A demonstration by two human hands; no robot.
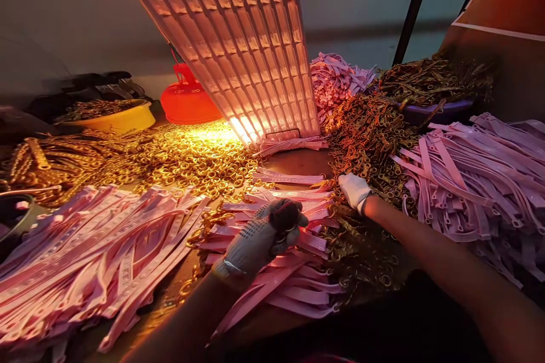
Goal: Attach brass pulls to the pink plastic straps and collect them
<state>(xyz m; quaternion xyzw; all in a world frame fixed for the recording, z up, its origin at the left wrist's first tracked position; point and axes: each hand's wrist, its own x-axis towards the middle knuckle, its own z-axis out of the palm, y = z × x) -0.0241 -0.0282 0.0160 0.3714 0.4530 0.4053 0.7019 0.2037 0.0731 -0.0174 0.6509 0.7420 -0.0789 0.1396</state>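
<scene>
My left hand (259,235), in a grey dotted glove with dark fingers, is curled closed above a stack of pink straps (293,289). Whatever lies inside its fingers is too dark to make out. To the right, my right hand (355,189), in a white glove, has its fingers pressed together at the edge of a heap of gold-coloured chains with rings (368,142). Its fingertips point away from me, and I cannot see what they pinch. Just beyond the stack lies another pink strap (293,177), between the two hands.
Pink straps lie heaped at left (102,261) and right (477,176). Gold rings and chains (183,159) spread behind. A ribbed translucent panel (238,39) leans over the table, a lit glow beside it. A yellow basin (123,118) and a red lamp-like object (189,99) stand back left.
</scene>
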